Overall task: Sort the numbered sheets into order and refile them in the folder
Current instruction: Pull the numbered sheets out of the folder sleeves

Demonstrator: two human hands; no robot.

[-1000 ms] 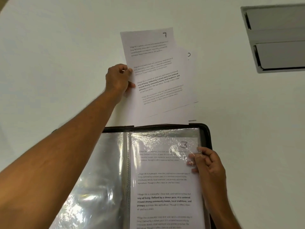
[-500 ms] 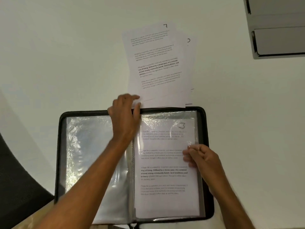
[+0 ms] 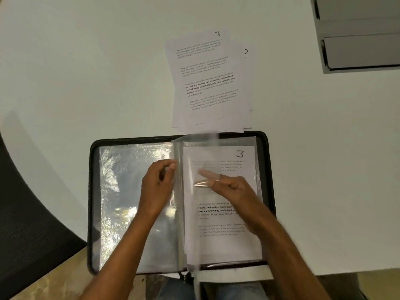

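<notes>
The left hand [image 3: 158,187] has its fingers curled at the spine, seemingly pinching the edge of a clear plastic sleeve [image 3: 184,191] that stands half-turned; motion blur hides the exact contact. The right hand [image 3: 229,189] is held loosely, fingers extended under that sleeve, which smears them. All sits on a white table [image 3: 86,61], cut off at the near edge. The black zip-edged folder [image 3: 93,191] lies open, its left sleeves glinting. On its right, the sheet numbered 3 [image 3: 239,154] is filed in a pocket, partly covered by the forearm. Just beyond the folder lies a loose pile of printed white sheets [image 3: 207,83], topped by 7; lower numbers are mostly hidden.
</notes>
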